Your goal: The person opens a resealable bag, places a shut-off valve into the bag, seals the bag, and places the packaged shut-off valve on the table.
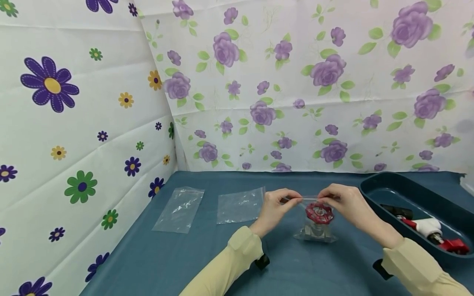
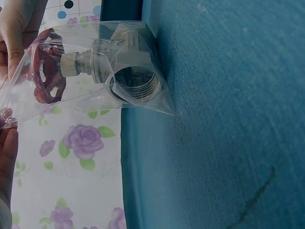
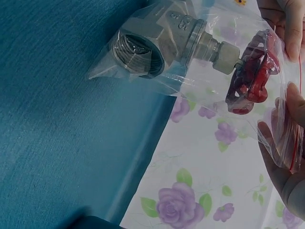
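Note:
A globe-type valve (image 1: 319, 228) with a red handwheel (image 1: 319, 212) stands inside a clear zip bag (image 2: 159, 102), its threaded opening (image 3: 136, 57) facing the wrist cameras. My left hand (image 1: 275, 205) pinches one top corner of the bag between thumb and fingers. At the other top corner, my right hand (image 1: 344, 201) pinches the bag likewise. The bag's mouth stretches straight between both hands, above the handwheel. A red line (image 3: 299, 138) runs along this edge in the right wrist view. The bag's lower end is down at the table.
Two flat clear bags (image 1: 179, 209) (image 1: 238, 206) lie to the left on the blue tablecloth (image 1: 148, 263). On the right is a dark blue tray (image 1: 418, 185) with black, white and red parts (image 1: 429, 227). Flowered sheets (image 1: 252, 135) hang behind and at left.

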Available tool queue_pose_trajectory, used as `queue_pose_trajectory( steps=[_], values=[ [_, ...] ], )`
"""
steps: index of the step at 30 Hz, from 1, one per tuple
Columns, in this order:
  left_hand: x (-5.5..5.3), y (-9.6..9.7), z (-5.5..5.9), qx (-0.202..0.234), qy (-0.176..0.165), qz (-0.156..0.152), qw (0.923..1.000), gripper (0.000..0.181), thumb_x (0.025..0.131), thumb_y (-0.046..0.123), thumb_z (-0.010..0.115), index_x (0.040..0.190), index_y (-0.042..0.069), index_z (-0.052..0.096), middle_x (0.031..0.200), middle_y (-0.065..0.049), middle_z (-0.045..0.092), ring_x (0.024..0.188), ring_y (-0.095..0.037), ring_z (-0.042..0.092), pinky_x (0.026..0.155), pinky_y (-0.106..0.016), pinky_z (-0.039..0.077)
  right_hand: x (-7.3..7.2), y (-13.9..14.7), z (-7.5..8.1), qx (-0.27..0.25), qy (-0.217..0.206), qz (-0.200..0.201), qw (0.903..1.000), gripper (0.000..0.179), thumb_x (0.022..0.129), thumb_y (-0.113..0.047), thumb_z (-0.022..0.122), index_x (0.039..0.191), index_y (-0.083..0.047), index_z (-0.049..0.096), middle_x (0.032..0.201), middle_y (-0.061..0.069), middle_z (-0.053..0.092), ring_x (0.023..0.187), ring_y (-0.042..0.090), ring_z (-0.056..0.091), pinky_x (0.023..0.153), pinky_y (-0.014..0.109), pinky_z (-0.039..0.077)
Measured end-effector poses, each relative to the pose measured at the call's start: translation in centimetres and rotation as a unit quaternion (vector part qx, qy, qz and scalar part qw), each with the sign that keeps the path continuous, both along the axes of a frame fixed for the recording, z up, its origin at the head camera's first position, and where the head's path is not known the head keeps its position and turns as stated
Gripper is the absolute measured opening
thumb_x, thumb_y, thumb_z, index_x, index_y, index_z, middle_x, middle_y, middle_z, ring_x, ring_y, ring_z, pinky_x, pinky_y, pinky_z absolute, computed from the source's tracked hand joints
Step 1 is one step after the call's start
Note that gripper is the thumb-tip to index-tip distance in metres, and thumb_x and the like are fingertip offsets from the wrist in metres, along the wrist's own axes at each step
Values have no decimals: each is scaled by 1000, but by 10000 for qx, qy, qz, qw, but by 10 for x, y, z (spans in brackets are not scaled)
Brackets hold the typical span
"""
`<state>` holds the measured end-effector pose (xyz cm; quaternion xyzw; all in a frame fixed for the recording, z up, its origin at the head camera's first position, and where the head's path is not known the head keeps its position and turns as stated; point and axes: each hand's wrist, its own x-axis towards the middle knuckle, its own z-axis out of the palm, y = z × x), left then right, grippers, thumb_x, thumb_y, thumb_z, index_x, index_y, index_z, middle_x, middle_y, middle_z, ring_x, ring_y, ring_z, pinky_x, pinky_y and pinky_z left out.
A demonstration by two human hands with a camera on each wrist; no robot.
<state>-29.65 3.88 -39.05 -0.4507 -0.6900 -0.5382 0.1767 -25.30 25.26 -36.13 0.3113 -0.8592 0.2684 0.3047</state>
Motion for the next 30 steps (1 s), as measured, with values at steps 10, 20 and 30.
queue_pose_trajectory(
  steps=[10, 20, 30],
  values=[
    [-6, 1, -6, -102, 60, 106, 9999, 11, 87, 13, 61, 91, 7, 68, 87, 3, 64, 74, -1, 58, 62, -18, 48, 0, 1, 0, -16, -92, 53, 9999, 27, 69, 12, 71, 82, -11, 67, 80, -6, 60, 67, 5, 58, 56, 23, 49],
    [-4, 1, -6, -118, 48, 97, 9999, 10, 87, 12, 61, 91, 8, 69, 86, 2, 64, 74, 0, 57, 62, -19, 48, 1, -1, -2, -40, -30, -59, 10000, 26, 69, 13, 71, 80, -11, 67, 78, -5, 61, 65, 5, 57, 54, 21, 48],
    [-4, 0, -5, -24, -46, -71, 10000, 10, 87, 12, 61, 91, 6, 68, 87, 1, 64, 75, 0, 57, 63, -20, 49, 2, -4, 1, 89, 495, -64, 9987, 27, 63, 13, 75, 78, -9, 69, 74, -4, 61, 58, 3, 55, 49, 13, 41]
  ],
)
